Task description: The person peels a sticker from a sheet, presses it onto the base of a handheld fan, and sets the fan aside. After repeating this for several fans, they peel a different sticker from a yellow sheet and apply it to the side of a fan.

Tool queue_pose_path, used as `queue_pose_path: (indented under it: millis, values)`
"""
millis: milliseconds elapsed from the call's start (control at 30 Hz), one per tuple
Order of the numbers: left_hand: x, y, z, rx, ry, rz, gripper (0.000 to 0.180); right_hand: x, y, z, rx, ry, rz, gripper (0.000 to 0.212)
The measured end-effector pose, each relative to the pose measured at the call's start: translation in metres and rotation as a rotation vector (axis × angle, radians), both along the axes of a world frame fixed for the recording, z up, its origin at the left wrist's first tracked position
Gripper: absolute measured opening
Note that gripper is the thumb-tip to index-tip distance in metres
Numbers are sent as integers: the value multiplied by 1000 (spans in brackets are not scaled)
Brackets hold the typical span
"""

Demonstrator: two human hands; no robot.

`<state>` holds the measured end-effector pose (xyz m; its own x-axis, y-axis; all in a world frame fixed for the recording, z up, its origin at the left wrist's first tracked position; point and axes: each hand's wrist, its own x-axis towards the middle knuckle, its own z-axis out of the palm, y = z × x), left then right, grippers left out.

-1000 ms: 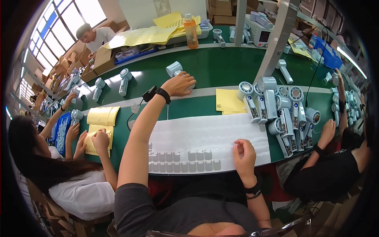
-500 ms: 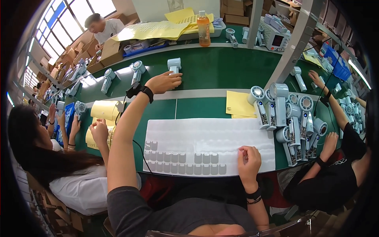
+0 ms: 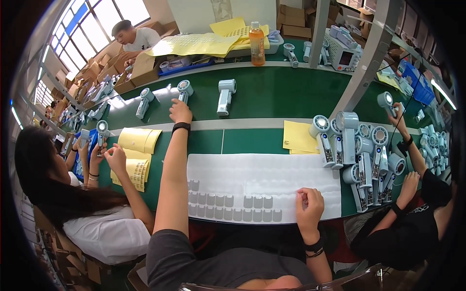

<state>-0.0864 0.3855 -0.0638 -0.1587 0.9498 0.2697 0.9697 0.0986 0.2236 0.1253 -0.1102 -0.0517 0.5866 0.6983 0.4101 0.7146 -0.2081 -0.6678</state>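
Note:
My left hand (image 3: 181,111) is stretched far out over the green work surface, at the handle end of a light-blue handheld fan (image 3: 185,88). Its fingers look apart; the hand hides the lower handle, so whether they touch it is unclear. To its right lies another handheld fan (image 3: 225,97), untouched. Close to me, my right hand (image 3: 309,208) rests over the right part of a white backing sheet (image 3: 272,169). Its fingers are curled together, and anything between them is hidden. Rows of grey stickers (image 3: 224,213) sit along the sheet's lower left.
Several fans (image 3: 366,150) are piled right of the sheet, beside yellow paper (image 3: 301,136). A metal post (image 3: 364,60) rises behind them. An orange drink bottle (image 3: 257,44) stands at the back. Co-workers sit on both sides; one at right holds a fan (image 3: 386,102).
My left hand has left the middle fan and moved left to the neighbouring one. My right hand stays over the sheet. The view has shifted slightly; the co-worker at right now holds a fan.

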Motion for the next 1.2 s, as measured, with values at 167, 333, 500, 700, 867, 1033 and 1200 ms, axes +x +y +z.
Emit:
queue_pose_path:
  millis: [167,333,500,700,867,1033,1200]
  values:
    - [-2,-2,22,326,-106,-326,56,-1,2,4,7,20,6,8]
    - [32,-71,89,695,-331,-454,40,-7,1,10,73,-59,120,14]
    - [76,-167,106,613,-1216,-901,36,-29,2,11,31,-64,245,20]
    - [97,-255,91,331,-1325,-1093,48,-33,15,8,-2,-49,271,20]
    - [107,-290,69,238,-1032,-1295,53,-36,14,9,37,20,228,18]
    - [106,-306,58,85,-1055,-1400,50,-49,11,9,58,-51,223,14]
    - [105,-310,56,67,-1061,-1505,54,-49,17,13,57,-32,206,14]
